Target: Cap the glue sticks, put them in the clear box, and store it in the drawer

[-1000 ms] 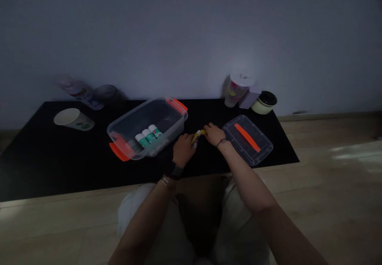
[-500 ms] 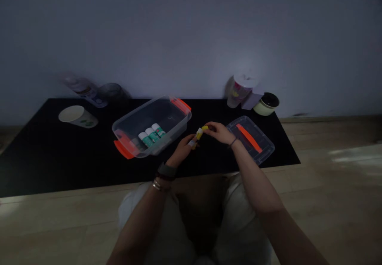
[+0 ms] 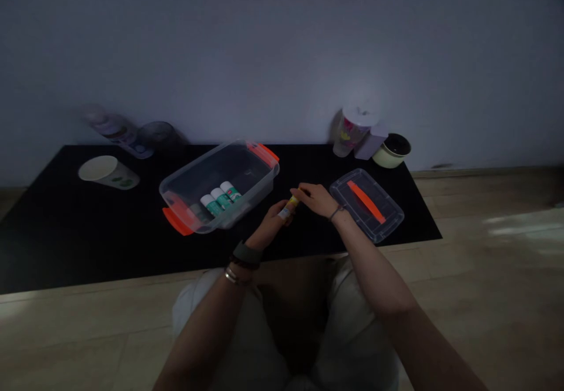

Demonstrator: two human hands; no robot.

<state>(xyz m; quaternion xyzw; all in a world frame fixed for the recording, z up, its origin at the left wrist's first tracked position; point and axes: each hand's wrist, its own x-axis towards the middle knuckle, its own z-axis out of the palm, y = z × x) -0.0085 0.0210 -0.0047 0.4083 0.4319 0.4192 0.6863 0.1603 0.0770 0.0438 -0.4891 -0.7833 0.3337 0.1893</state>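
My left hand (image 3: 268,226) is closed around a yellow and white glue stick (image 3: 286,209), tilted up to the right above the table's front part. The fingers of my right hand (image 3: 318,199) are pinched over the stick's upper end, where its yellow cap is mostly covered by them. Left of my hands stands a clear plastic box (image 3: 259,194) with orange latches. Inside it lie three green glue sticks (image 3: 221,197) with white caps, side by side. To the right, the clear lid (image 3: 388,206) with an orange handle lies flat on the table.
On the black table (image 3: 110,238), a paper cup (image 3: 118,175) lies tipped at the left, near a bottle (image 3: 117,132) and a dark round container (image 3: 161,138). At the back right stand a clear tumbler (image 3: 348,135), a pale box (image 3: 371,143) and a cream pot (image 3: 390,155).
The yellow cap in my right hand was apart from the stick's white tip; now my right hand has come down-left onto that end and the white tip is out of sight.
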